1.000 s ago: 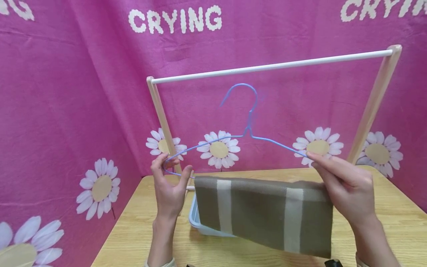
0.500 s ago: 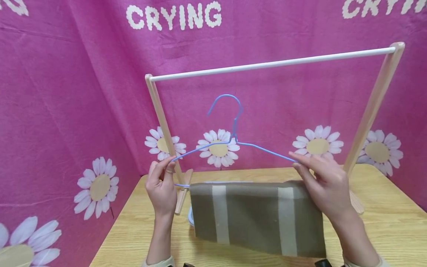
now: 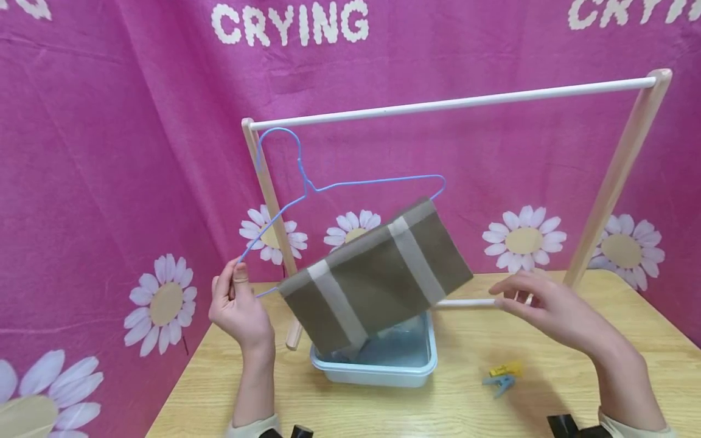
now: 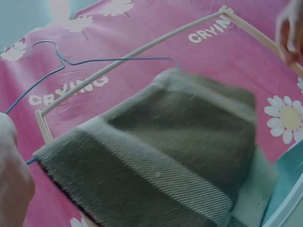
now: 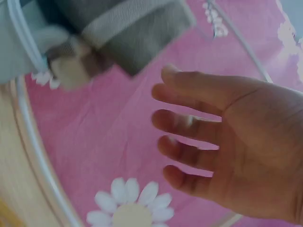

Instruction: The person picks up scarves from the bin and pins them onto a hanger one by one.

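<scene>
My left hand (image 3: 241,310) pinches the left end of a blue wire clothes hanger (image 3: 378,180), which tilts up to the right. Over its bottom bar hangs a folded brown cloth (image 3: 378,274) with pale stripes, its lower left corner overlapping the bin in the head view. The hanger's hook stands close to the left end of the rack's top rail. Apart from hanger and cloth, my right hand (image 3: 558,310) is in the air at the right, fingers loosely bent and holding nothing. The right wrist view shows that hand's fingers (image 5: 189,120) spread and the cloth (image 5: 142,38) beyond them.
A wooden rack with a white top rail (image 3: 454,104) stands at the back of the table. Under the cloth sits a light blue plastic bin (image 3: 378,372). Yellow (image 3: 506,368) and blue-grey (image 3: 500,383) clothespins lie right of it. A pink curtain (image 3: 438,48) hangs behind.
My right hand has let go of the hanger and moved right. The left hand has shifted left and a little down, and the hanger with the cloth now slants up to the right.
</scene>
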Motion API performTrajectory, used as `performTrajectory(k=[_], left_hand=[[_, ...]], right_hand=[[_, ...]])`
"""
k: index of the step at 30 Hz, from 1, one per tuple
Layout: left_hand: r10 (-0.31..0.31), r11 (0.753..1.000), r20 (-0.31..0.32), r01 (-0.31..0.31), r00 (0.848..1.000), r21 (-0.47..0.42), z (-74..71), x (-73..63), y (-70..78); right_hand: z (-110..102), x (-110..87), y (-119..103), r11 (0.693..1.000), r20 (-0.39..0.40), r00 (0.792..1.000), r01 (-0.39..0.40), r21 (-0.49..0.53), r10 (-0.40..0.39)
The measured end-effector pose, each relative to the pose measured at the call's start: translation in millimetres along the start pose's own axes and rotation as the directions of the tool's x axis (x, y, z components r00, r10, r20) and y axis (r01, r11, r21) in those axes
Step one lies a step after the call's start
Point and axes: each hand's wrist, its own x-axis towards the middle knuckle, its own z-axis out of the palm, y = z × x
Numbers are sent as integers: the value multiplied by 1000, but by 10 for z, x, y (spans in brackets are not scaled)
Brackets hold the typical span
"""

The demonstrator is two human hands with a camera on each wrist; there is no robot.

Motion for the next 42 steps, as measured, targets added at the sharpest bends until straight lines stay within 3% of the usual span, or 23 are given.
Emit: performTrajectory(k=[2,4,9,13,17,22,27,36,42], left_hand=[[-18,999,-22,17,1000,-31,0,16,5],[-30,998,-38,28,999,-57,1,25,5],[0,999,-25,0,1000,-34,-5,20,-2],[77,997,19,-78,997,29,15,-19,8],[126,989,75,-131,989,64,43,-79,2],[148,986,94,-154,985,69,56,-116,-39],[153,985,96,-160,984,67,62,-135,-79],[157,984,115,-165,981,67,83,-176,-111],[138,985,129,-149,982,81,92,-194,-99]], right_hand=[[22,-22,133,999,92,995,-29,35,25],[58,-56,282,993,198,976,-101,66,86],[244,-167,710,956,423,896,-231,180,137],[383,-250,998,919,510,856,-268,289,89],[459,-303,1168,911,583,811,-276,305,50],[518,-327,1266,899,619,785,-273,342,3],[565,-352,1291,881,602,798,-275,385,-14],[572,-289,1187,940,400,916,-167,299,36],[551,-222,1072,944,295,954,-139,300,47]])
